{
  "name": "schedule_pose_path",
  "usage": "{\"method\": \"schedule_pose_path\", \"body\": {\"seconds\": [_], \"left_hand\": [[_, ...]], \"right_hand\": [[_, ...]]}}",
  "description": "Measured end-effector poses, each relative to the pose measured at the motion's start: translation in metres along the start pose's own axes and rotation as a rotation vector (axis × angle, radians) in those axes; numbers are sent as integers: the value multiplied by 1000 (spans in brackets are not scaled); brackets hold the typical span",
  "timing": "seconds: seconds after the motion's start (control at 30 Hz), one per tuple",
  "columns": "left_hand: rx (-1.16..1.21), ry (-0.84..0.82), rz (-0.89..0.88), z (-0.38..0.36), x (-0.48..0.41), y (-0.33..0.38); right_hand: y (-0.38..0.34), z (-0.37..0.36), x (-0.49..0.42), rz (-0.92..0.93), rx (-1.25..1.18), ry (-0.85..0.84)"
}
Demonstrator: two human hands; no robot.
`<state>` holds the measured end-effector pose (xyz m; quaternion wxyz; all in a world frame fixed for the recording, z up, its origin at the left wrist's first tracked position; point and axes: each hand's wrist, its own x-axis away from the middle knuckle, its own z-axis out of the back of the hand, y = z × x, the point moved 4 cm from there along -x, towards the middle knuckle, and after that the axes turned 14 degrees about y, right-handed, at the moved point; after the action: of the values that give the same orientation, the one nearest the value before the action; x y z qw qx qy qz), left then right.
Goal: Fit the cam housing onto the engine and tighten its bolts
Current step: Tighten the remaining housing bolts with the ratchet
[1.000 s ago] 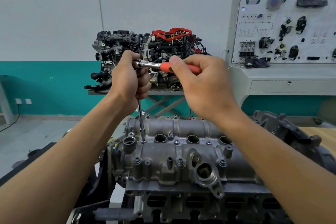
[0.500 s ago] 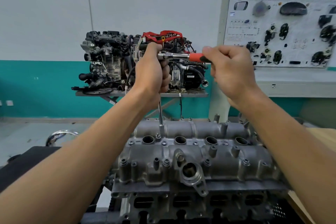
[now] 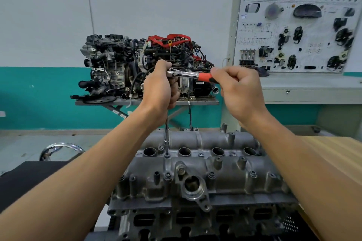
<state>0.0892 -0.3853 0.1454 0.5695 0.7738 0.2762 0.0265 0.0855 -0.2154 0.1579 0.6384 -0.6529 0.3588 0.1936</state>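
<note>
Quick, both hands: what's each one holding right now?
Left hand: fingers curled round the ratchet head, atop the extension bar.
Right hand: gripping the ratchet's red handle.

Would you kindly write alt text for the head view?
The left hand holds a ratchet whose extension sits on a bolt of the cam housing; the right hand grips its red handle. A second engine stands behind.

Ratchet (image 3: pixel 184 74) carried one place right, extension (image 3: pixel 166 133) now seated on bolt (image 3: pixel 167 155) between first two bores (image 3: pixel 184 151)
</note>
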Motion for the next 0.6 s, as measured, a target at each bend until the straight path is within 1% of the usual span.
{"method": "schedule_pose_path", "body": {"seconds": [0.23,0.33,0.4,0.5,0.6], "left_hand": [[11,-18,35,-3,-1,-3],[11,7,29,-5,2,-3],[-40,66,-21,-6,3,-3],[-112,150,-121,-4,5,-6],[-145,89,-101,-8,6,-11]], "right_hand": [[-14,9,15,204,79,43],[-13,9,15,220,98,47],[-6,8,8,198,91,40],[12,6,-6,189,113,-41],[40,0,-21,164,235,-140]]}}
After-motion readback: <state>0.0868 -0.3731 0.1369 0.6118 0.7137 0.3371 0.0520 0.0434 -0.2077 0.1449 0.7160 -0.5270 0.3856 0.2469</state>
